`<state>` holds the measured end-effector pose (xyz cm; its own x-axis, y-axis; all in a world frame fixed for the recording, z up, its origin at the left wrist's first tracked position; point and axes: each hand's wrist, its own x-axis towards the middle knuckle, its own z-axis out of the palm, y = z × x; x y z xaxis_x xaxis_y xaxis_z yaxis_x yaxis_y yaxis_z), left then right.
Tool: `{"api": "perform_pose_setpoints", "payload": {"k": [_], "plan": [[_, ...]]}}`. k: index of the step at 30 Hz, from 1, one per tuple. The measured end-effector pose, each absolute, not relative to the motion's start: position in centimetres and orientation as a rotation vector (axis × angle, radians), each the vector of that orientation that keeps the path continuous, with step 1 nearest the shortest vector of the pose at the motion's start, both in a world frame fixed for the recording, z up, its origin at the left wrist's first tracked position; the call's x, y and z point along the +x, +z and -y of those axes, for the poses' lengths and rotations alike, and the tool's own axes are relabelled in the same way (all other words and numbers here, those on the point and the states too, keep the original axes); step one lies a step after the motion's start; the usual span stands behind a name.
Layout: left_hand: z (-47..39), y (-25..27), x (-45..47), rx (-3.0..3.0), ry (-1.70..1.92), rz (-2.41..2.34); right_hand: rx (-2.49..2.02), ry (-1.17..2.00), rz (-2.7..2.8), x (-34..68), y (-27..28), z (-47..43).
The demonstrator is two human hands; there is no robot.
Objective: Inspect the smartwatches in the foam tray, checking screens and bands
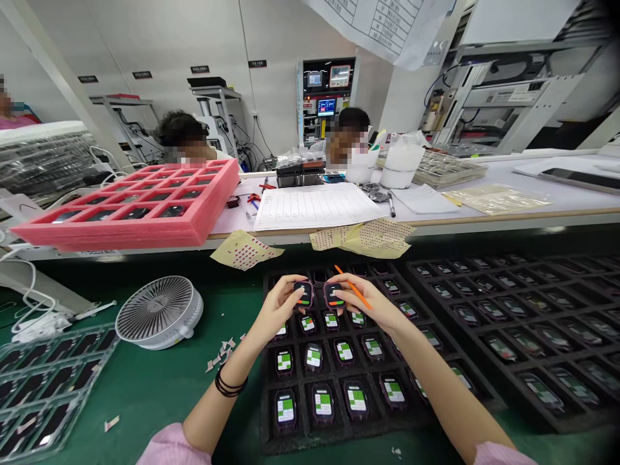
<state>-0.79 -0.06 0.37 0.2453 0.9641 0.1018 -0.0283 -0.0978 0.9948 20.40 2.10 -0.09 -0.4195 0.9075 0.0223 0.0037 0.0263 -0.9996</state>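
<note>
My left hand (282,303) grips a small smartwatch (303,294) with a lit screen, its thumb on the glass. A second smartwatch (334,295) is in my right hand (368,298), thumb likewise on its screen. An orange pen-like stick (352,287) also rests in the right hand, slanting across the fingers. The two watches are side by side, a little apart, above a black foam tray (297,380). Rows of similar watches with green-and-white screens sit in the tray's pockets, some hidden behind my hands and forearms.
Another black tray (465,349) of watches lies at the right. A round grey fan (159,311) and a clear tray (62,381) of dark parts are at the left. On the raised shelf stand a pink foam tray (130,236) and papers (314,205). Two people sit beyond.
</note>
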Motion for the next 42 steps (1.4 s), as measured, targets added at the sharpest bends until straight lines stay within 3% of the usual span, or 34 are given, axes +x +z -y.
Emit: {"api": "perform_pose_setpoints", "payload": {"k": [9, 22, 33, 42], "plan": [[0.2, 0.5, -0.9, 1.388, 1.082, -1.019, -0.909, 1.502, 1.544, 20.6, 0.2, -1.7], [0.4, 0.8, -1.9, 1.086, 0.979, -0.636, -0.649, 1.868, 1.281, 21.7, 0.8, -1.6], [0.5, 0.3, -1.2, 1.510, 1.058, -0.989, -0.822, 1.499, 1.557, 20.8, -0.1, -1.9], [0.2, -0.2, -0.9, 1.468, 1.132, -0.998, -0.845, 1.436, 1.613, 20.6, -0.7, -2.0]]}}
